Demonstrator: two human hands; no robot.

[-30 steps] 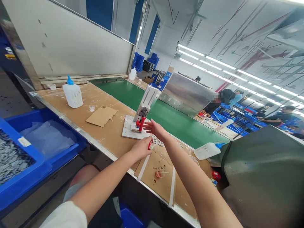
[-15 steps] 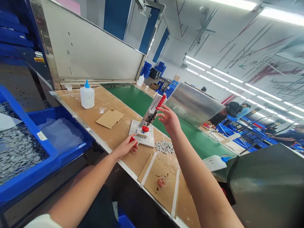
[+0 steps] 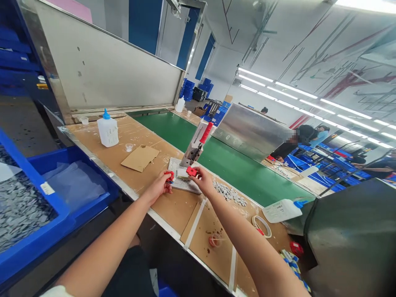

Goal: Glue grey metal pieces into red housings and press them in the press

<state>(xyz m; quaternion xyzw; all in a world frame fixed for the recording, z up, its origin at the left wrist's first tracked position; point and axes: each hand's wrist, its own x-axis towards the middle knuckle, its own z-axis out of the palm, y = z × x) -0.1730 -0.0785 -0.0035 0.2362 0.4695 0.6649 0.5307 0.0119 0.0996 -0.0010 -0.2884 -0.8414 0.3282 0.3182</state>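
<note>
A toggle-clamp press (image 3: 192,149) with a red handle (image 3: 206,132) stands on a pale base plate (image 3: 175,165) on the cardboard-covered bench. At the foot of the press, my right hand (image 3: 203,181) pinches a red plastic part (image 3: 191,171). To its left, my left hand (image 3: 158,188) has its fingers closed round another small red part (image 3: 170,177), close to the plate's left edge. The fingers partly cover both parts. Just right of the plate lies a heap of small grey pieces (image 3: 230,194).
Blue bins (image 3: 58,206) of grey pieces stand at the left. A white bottle (image 3: 108,133), a cardboard piece (image 3: 140,158), a tape roll (image 3: 261,227), a small red cup (image 3: 214,241) and a second bottle (image 3: 281,211) lie about. A green conveyor (image 3: 235,169) runs behind; a co-worker (image 3: 289,144) is beyond.
My right hand has come down from beside the clamp handle and taken hold of the red part under the press. My left hand still holds its red part. The view has shifted slightly.
</note>
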